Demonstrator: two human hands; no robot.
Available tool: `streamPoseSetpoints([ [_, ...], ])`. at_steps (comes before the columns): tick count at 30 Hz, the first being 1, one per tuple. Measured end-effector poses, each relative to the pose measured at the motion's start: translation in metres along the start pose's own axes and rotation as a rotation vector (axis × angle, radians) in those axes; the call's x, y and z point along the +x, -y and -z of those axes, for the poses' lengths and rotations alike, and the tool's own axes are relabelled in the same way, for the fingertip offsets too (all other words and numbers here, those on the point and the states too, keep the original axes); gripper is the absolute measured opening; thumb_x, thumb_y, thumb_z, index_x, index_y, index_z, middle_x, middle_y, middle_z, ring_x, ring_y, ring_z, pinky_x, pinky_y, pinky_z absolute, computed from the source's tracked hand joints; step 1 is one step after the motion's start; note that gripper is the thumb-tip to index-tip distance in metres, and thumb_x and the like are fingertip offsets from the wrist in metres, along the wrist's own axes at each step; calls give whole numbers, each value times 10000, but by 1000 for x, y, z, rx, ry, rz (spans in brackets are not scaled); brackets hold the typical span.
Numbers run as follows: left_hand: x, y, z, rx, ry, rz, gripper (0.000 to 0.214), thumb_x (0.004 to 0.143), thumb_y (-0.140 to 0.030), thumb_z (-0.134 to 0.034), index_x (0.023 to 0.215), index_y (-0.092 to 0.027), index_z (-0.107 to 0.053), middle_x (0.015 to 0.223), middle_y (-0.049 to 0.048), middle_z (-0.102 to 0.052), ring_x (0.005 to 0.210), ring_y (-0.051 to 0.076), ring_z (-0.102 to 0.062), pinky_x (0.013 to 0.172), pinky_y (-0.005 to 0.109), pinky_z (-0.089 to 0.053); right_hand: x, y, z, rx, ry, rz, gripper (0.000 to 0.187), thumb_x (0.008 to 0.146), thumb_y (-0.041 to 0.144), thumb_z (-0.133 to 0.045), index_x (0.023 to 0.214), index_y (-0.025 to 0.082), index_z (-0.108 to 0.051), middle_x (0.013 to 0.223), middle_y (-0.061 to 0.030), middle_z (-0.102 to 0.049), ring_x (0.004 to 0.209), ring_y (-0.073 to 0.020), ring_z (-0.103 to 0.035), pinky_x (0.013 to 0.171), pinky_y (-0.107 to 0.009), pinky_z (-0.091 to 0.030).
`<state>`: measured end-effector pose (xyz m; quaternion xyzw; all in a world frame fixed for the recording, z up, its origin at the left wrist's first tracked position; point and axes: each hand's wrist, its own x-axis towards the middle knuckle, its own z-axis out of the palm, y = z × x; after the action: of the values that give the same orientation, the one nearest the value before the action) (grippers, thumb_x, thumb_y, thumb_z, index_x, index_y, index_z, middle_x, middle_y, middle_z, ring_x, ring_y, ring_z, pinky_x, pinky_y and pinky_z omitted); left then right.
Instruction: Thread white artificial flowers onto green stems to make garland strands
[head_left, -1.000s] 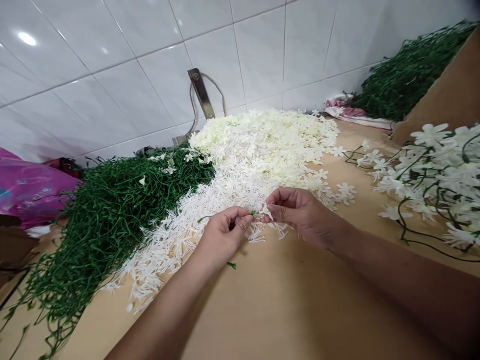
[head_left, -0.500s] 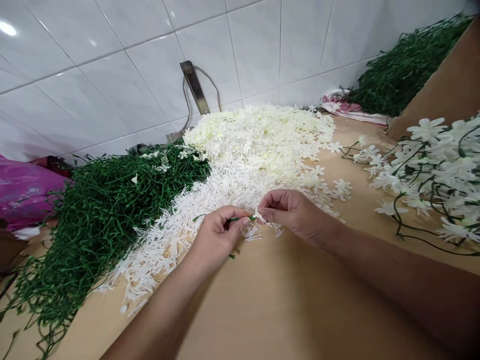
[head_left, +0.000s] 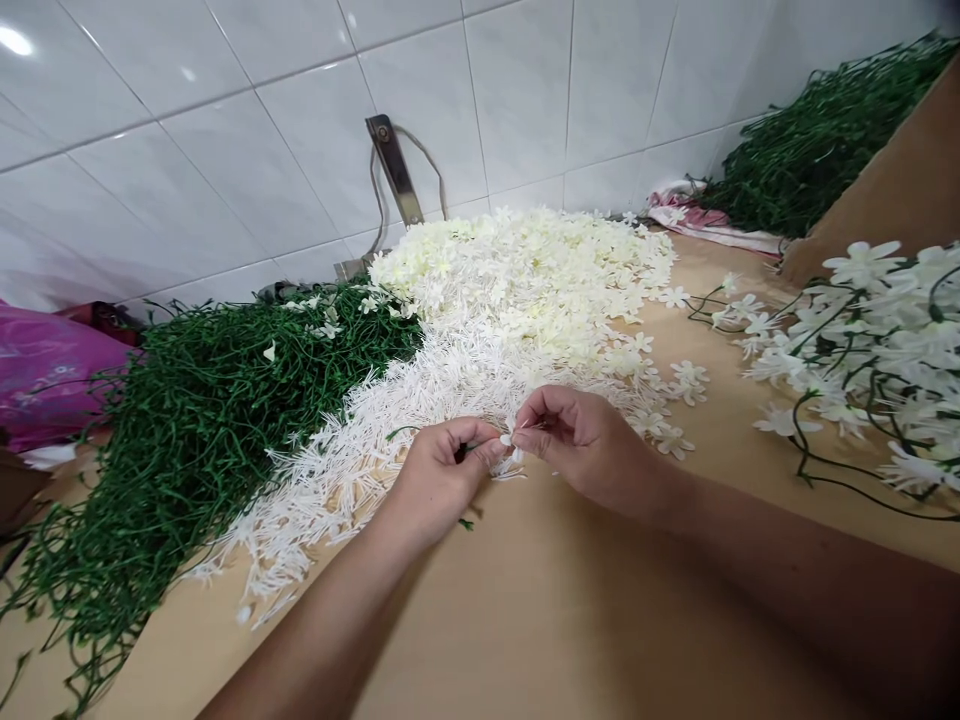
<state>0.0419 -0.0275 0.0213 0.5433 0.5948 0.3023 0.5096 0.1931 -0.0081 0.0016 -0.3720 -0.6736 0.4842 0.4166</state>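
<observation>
My left hand (head_left: pixel 450 468) is closed in a pinch around a green artificial stem (head_left: pixel 405 431), whose ends stick out behind and below the fingers. Fingertip to fingertip with it, my right hand (head_left: pixel 581 440) pinches a small white artificial flower (head_left: pixel 516 440) at the stem's tip. The fingers partly cover where flower and stem meet. Just beyond both hands spreads a heap of thin white stamen pieces (head_left: pixel 457 385). Behind that lies a mound of loose cream-white flower heads (head_left: pixel 525 265).
A large pile of green stems (head_left: pixel 225 400) lies to the left, beside a purple bag (head_left: pixel 56 375). White flowers on stems (head_left: pixel 885 350) are gathered at the right. Behind them stand a cardboard flap (head_left: pixel 885 180) and more green stems (head_left: pixel 817 140). A tiled wall (head_left: pixel 517 100) closes the back.
My right hand has moved slightly left and closer to my left hand, bringing the white flower onto the tip of the green stem. The view has shifted slightly.
</observation>
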Motion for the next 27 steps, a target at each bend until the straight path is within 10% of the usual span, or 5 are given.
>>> streamPoseSetpoints([
  [27,10,13,-11,-77,-53,-135,213,704,-226,-486,528,-152,-393,441,-61,-351,418,39,-276,399,160,-218,2,-17,-13,118,-18,-130,119,683,222,-561,673,159,-461,592,34,-444,555,-79,-398,528,-221,-332],
])
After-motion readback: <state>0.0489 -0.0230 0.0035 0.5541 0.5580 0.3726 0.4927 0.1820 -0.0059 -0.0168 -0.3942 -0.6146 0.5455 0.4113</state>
